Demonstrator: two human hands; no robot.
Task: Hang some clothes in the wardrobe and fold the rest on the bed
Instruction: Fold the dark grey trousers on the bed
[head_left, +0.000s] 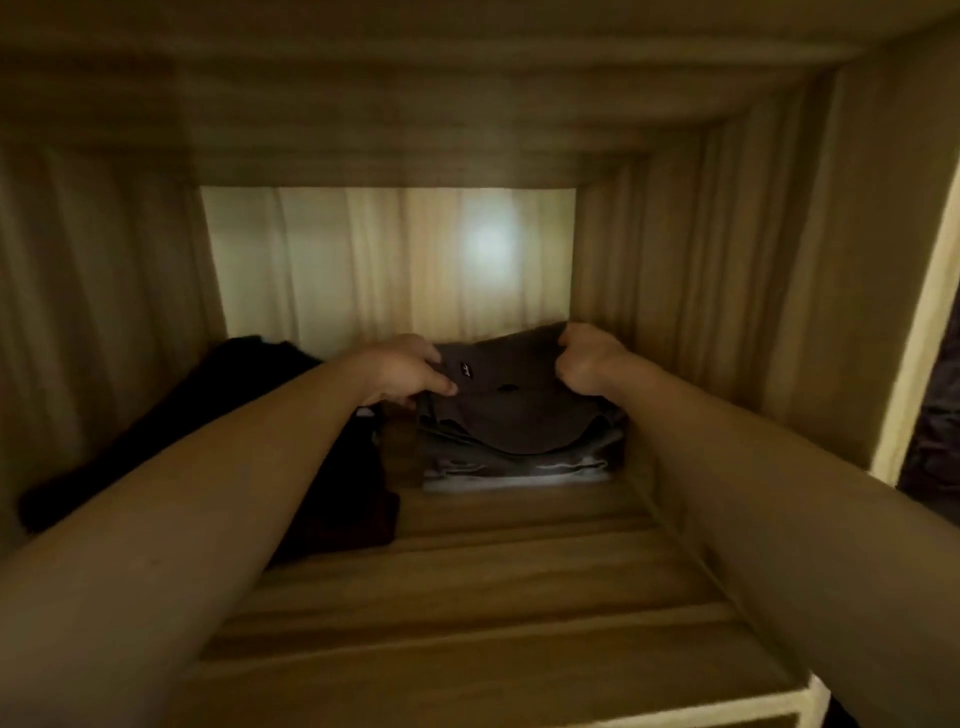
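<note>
Reaching in: a person stretches both bare arms deep into a wooden wardrobe shelf (467, 571), with both hands near the back.
Left wall (93, 270): brown wood with up-and-down stripes, quite dark.
Black clothes (244, 369): a loose heap on the left side of the shelf. The left arm crosses over it and hides some of it.
Left hand (405, 369): it holds the left edge of the brown garment. The thumb lies on top and the fingers curl under the edge.
Back wall (337, 260): pale wood, lit up, with a bright spot (488, 241) of light a bit right of the middle.
Brown garment (519, 410): folded, with a tiny pale mark near the left hand. It lies on top of the stack at the back of the shelf. Its far edge is lifted up between the two hands.
Stack of folded clothes (519, 462): grey layers with a white one at the bottom. It sits just beside the black clothes, with a thin gap of bare wood between them.
Right hand (587, 364): its fingers are curled tight round the far right corner of the brown garment and hold that corner up.
Right wall (727, 291): striped wood, close to the stack.
Front edge (924, 322): a pale strip of wood down the right side of the wardrobe.
Dark thing (935, 441): something dark outside the wardrobe, too blurry to tell what.
</note>
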